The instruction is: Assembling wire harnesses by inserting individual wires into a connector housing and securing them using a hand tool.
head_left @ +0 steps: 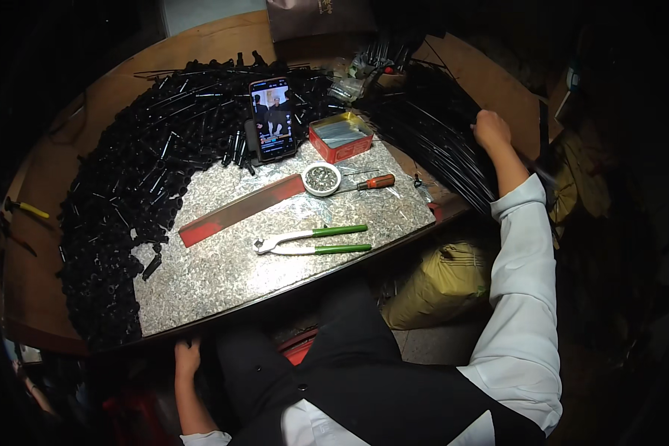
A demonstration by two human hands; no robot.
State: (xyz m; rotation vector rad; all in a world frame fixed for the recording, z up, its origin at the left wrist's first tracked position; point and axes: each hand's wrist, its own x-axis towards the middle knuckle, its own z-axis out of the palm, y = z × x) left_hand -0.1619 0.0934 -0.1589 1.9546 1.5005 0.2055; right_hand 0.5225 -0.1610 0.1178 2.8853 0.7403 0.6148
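Observation:
My right hand point(492, 131) is closed at the far right, at the edge of a bundle of long, thin black rods point(438, 134); its fingers seem to grip some of them, though how many is hidden. Down at the table's front edge, my left hand point(187, 358) is closed near my lap, with a small dark thing at its fingertips that I cannot make out. Between the hands, green-handled pincers point(316, 240) lie on a speckled stone slab point(223, 275). Behind them are a long red-brown bar point(241, 210), a white bowl point(321, 180) of small metal pieces and an orange-handled screwdriver point(375, 182).
A heap of short black tubular parts point(119, 193) curves round the slab's left and back. A phone point(273, 119) stands upright on a holder beside a red tin point(340, 137) of thin metal pieces. Yellow-handled pliers point(30, 209) lie far left. A yellow sack point(446, 286) sits below the table.

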